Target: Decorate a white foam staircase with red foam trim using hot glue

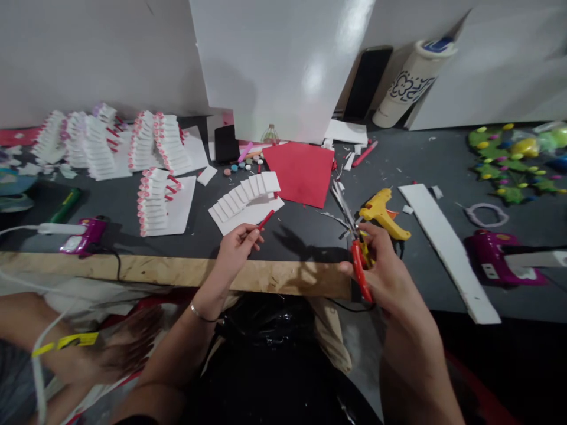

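Note:
A thin red strip (266, 220) is pinched between the fingertips of my left hand (240, 244), just below a white card (225, 224) bearing a curved row of small white pieces (243, 195). My right hand (376, 260) is closed around red-handled scissors (361, 270), whose blades point away across the dark table. Something yellow shows beside the handles; I cannot make out what it is. Between and beyond the hands lies a red sheet (301, 174). A yellow glue gun (381, 213) rests right of the scissors.
Finished-looking white fans with pink tips (153, 203) stand at the left. A long white strip (447, 248), purple power sockets (502, 260) and green decorations (491, 156) are at the right. A bottle (405, 85) and phone (368, 82) lean behind. Another person's hand (128, 345) is lower left.

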`<action>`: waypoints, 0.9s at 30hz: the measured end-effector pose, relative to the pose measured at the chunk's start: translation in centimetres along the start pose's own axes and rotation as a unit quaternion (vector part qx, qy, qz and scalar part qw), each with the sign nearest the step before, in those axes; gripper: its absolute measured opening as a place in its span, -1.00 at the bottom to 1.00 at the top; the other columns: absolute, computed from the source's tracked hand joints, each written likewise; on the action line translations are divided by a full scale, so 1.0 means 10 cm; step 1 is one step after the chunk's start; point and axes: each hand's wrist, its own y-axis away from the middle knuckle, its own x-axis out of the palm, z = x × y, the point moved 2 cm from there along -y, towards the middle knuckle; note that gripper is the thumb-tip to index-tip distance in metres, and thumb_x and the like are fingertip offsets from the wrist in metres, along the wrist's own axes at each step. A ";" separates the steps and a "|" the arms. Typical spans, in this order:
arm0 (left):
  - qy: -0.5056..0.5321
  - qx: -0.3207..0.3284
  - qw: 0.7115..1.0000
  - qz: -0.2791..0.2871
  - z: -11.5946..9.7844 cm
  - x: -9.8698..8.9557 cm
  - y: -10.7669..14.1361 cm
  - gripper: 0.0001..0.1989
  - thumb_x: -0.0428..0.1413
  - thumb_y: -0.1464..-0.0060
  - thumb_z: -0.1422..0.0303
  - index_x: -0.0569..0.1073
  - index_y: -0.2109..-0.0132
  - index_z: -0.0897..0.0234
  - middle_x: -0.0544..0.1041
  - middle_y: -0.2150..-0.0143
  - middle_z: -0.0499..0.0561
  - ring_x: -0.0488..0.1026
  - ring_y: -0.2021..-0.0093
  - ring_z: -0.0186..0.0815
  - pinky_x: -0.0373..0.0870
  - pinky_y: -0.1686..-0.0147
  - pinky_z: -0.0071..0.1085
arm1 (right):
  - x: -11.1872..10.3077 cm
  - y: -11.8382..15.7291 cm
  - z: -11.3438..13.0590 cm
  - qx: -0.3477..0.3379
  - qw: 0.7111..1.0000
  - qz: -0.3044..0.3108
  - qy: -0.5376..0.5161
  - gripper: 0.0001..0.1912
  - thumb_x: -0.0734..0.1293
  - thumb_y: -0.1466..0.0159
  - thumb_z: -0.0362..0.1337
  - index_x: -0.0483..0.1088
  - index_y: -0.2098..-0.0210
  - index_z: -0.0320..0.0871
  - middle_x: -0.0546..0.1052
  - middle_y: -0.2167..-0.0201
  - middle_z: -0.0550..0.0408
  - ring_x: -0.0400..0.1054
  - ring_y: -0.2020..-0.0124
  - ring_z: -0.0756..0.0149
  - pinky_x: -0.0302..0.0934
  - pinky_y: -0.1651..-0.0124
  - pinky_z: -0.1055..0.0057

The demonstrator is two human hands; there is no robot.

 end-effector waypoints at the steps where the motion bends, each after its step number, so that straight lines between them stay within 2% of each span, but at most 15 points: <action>1: 0.024 -0.014 1.000 0.005 0.01 0.01 -0.01 -0.86 0.14 -0.10 0.27 0.52 0.27 0.23 0.52 0.43 -0.02 0.33 0.54 -0.44 0.19 0.57 -0.49 | -0.01 0.01 0.04 -0.006 1.000 -0.007 0.014 -0.27 0.45 -0.07 0.08 0.24 -0.15 -0.04 0.45 0.19 0.02 0.38 0.25 0.15 0.32 0.21 0.25; 4: 0.065 -0.033 0.997 0.011 -0.01 0.05 -0.03 -0.86 0.16 -0.08 0.26 0.53 0.26 0.22 0.49 0.44 -0.04 0.31 0.55 -0.46 0.16 0.58 -0.50 | -0.01 0.06 0.15 -0.018 0.998 -0.002 0.055 -0.31 0.44 -0.07 0.09 0.27 -0.09 -0.09 0.46 0.10 -0.06 0.39 0.19 0.09 0.32 0.14 0.20; 8: 0.056 -0.018 0.998 0.013 -0.10 0.11 0.00 -0.84 0.16 -0.10 0.25 0.54 0.21 0.20 0.46 0.44 -0.05 0.28 0.53 -0.45 0.19 0.55 -0.49 | 0.12 0.14 0.26 -0.039 0.993 0.071 0.084 -0.39 0.42 -0.13 0.09 0.33 -0.07 -0.07 0.48 0.13 -0.05 0.40 0.19 0.08 0.33 0.15 0.20; 12: 0.028 -0.006 0.999 0.027 -0.15 0.14 0.01 -0.83 0.13 -0.12 0.24 0.53 0.20 0.19 0.45 0.44 -0.02 0.31 0.48 -0.40 0.26 0.51 -0.44 | 0.24 0.12 0.30 -0.044 0.989 0.120 0.074 -0.25 0.42 -0.12 0.14 0.30 -0.22 -0.01 0.50 0.13 -0.05 0.39 0.20 0.08 0.31 0.15 0.18; 15: 0.013 -0.007 0.999 0.033 -0.18 0.12 -0.02 -0.84 0.09 -0.16 0.23 0.51 0.23 0.19 0.45 0.42 0.01 0.31 0.48 -0.38 0.25 0.53 -0.44 | 0.23 0.09 0.28 -0.037 0.991 0.128 -0.014 -0.21 0.40 -0.11 0.23 0.31 -0.22 -0.01 0.49 0.12 -0.03 0.37 0.21 0.11 0.30 0.16 0.22; 19: 0.005 0.012 0.998 0.054 -0.29 0.13 -0.06 -0.80 0.04 -0.21 0.21 0.49 0.22 0.18 0.39 0.48 -0.03 0.26 0.52 -0.40 0.22 0.55 -0.45 | 0.16 0.13 0.23 -0.020 0.967 0.152 -0.205 -0.13 0.20 -0.17 0.38 0.24 -0.28 -0.01 0.41 0.31 0.07 0.29 0.36 0.24 0.25 0.31 0.30; 23: -0.067 0.071 0.988 0.117 -0.50 0.34 -0.03 -0.79 0.08 -0.17 0.20 0.52 0.19 0.20 0.42 0.44 -0.05 0.27 0.48 -0.39 0.24 0.50 -0.44 | 0.19 0.16 0.19 -0.024 0.940 0.137 -0.312 -0.14 0.05 -0.21 0.41 0.15 -0.33 0.09 0.33 0.40 0.11 0.19 0.44 0.24 0.23 0.36 0.26; 27: -0.086 0.107 0.976 0.171 -0.62 0.68 0.05 -0.81 0.18 -0.10 0.23 0.54 0.19 0.22 0.36 0.50 -0.12 0.24 0.50 -0.39 0.22 0.48 -0.44 | 0.24 0.15 0.16 -0.007 0.949 0.112 -0.294 -0.02 -0.05 -0.13 0.50 0.12 -0.35 0.09 0.37 0.38 0.05 0.23 0.46 0.19 0.28 0.43 0.20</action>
